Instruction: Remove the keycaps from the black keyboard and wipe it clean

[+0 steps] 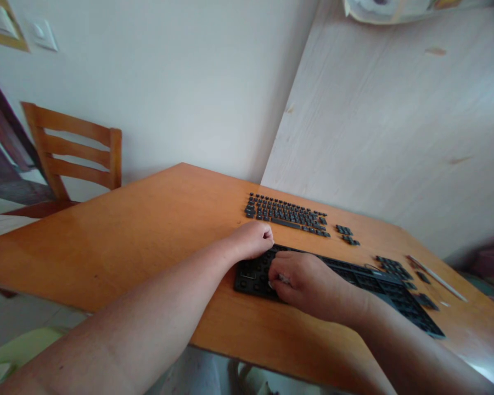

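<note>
A black keyboard base lies on the table, with its keycaps off and its sockets bare. My left hand is closed at its far left edge, apparently gripping it; the fingertips are hidden. Over the left part of the base, my right hand is closed around a small whitish wad that looks like tissue or cloth. The wad's lower side is hidden by my fingers. Behind the base, loose black keycaps lie in keyboard-like rows.
More keycaps lie in groups behind the base's right half. A long thin whitish stick rests near the right end of the wooden table. A wooden chair stands at the far left, and a wall runs behind.
</note>
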A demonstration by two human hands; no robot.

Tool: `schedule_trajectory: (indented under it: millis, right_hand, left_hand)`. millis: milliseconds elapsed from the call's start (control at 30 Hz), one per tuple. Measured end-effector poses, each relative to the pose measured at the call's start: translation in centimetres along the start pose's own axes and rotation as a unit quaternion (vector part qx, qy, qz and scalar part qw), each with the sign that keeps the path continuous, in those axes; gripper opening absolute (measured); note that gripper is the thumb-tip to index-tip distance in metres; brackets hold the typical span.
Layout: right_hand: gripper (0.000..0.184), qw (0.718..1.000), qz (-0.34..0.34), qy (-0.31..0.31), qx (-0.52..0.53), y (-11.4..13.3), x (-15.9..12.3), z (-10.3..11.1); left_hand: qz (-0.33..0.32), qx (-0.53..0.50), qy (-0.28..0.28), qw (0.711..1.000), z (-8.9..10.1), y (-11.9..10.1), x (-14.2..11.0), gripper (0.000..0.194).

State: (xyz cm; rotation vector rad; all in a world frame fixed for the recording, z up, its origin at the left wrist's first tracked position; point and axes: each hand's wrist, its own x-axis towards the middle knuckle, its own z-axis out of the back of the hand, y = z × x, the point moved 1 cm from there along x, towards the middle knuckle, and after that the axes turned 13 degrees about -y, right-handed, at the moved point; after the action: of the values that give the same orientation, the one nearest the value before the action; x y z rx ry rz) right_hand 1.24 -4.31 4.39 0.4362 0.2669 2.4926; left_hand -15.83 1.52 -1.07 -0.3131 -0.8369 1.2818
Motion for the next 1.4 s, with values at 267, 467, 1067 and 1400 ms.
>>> schedule_trajectory:
  millis: [267,467,1067,1400]
  right_hand:
    - [0.009,0.999,-0.026,0.005,0.045,-0.9,0.2,-0.5]
    - [0.011,1.0,0.007,-0.005,0.015,0.7,0.9,-0.6]
    - [0.013,0.999,0.018,-0.017,0.024,0.9,1.5,-1.2]
    - [0.014,0.999,0.041,-0.032,0.015,1.3,1.7,-1.4]
  left_hand:
    - [-0.002,-0.004,0.003,1.0,0.1,-0.1,0.0,0.014]
    - [0.002,-0.003,0.007,1.0,0.2,-0.2,0.1,0.013]
    - [0.008,-0.019,0.016,1.0,0.1,-0.1,0.3,0.012]
    - [0.036,-0.037,0.021,0.998,0.0,0.1,0.6,0.01]
